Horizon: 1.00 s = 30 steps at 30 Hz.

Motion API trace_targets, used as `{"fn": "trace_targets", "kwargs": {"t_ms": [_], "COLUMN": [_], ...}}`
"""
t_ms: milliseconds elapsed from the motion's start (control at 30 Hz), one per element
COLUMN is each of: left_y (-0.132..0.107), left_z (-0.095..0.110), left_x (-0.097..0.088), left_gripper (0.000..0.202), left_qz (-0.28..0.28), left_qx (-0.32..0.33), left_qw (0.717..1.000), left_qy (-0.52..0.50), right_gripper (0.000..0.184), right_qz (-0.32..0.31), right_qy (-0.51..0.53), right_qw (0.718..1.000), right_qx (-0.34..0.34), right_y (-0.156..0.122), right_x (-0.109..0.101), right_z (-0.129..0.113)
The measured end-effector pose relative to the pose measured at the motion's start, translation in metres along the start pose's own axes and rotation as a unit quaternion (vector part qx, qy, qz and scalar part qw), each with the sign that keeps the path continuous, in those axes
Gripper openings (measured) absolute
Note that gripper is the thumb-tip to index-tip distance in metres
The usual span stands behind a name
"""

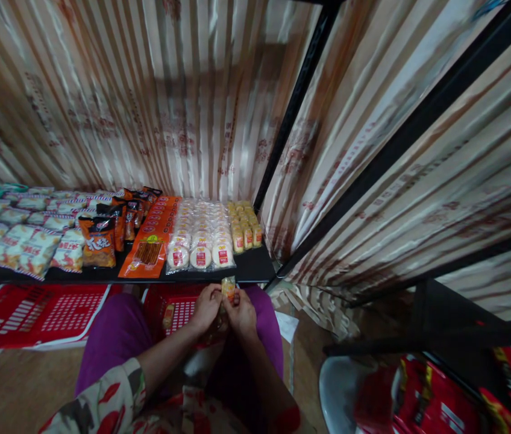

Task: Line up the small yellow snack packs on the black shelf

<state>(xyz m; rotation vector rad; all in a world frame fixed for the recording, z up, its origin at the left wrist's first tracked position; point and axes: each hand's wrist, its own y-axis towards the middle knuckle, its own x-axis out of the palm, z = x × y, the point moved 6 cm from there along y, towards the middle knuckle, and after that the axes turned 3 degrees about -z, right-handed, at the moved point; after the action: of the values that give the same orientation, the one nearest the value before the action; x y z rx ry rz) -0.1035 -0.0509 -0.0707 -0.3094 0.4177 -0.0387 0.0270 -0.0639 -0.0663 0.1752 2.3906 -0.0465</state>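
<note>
My left hand [206,307] and my right hand [240,313] meet over my lap in purple trousers, both pinched on a small yellow snack packet [228,287] held upright between them. Just beyond the hands runs a low black shelf [255,268] with rows of goods: small yellow packets [244,226] at the right end, clear packs of round white cakes [200,235], a long orange snack bag [152,238] and dark orange bags [99,241]. A red plastic basket [178,310] sits under my hands and holds one more small packet.
Pale snack bags [20,241] fill the shelf's left part. Another red basket [34,313] lies on the floor at left. A striped curtain hangs behind a black rack post [298,96]. Red packages [422,398] lie in a bin at lower right.
</note>
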Motion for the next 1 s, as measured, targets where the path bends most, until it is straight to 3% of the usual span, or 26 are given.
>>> {"fn": "trace_targets", "kwargs": {"t_ms": [133, 300, 500, 700, 1000], "left_y": [0.004, 0.008, 0.016, 0.031, 0.057], "left_z": [0.015, 0.036, 0.067, 0.078, 0.081], "left_x": [0.006, 0.013, 0.021, 0.029, 0.046], "left_gripper": [0.026, 0.027, 0.019, 0.024, 0.030], "left_qz": [-0.015, 0.006, 0.026, 0.050, 0.023], "left_qx": [0.040, 0.052, 0.113, 0.118, 0.106], "left_qw": [0.998, 0.995, 0.992, 0.991, 0.994], "left_qy": [-0.039, -0.089, -0.051, -0.037, -0.020], "right_gripper": [0.031, 0.034, 0.035, 0.040, 0.043], "right_qz": [0.026, 0.064, 0.106, 0.095, 0.117], "right_qy": [-0.003, -0.001, 0.010, 0.054, 0.031], "right_qw": [1.000, 0.998, 0.994, 0.993, 0.992], "right_qx": [-0.008, 0.000, -0.037, -0.041, -0.030], "right_y": [0.008, 0.021, 0.046, 0.059, 0.081], "right_x": [-0.012, -0.027, -0.040, -0.047, -0.043], "right_z": [-0.001, 0.002, 0.005, 0.005, 0.017]}}
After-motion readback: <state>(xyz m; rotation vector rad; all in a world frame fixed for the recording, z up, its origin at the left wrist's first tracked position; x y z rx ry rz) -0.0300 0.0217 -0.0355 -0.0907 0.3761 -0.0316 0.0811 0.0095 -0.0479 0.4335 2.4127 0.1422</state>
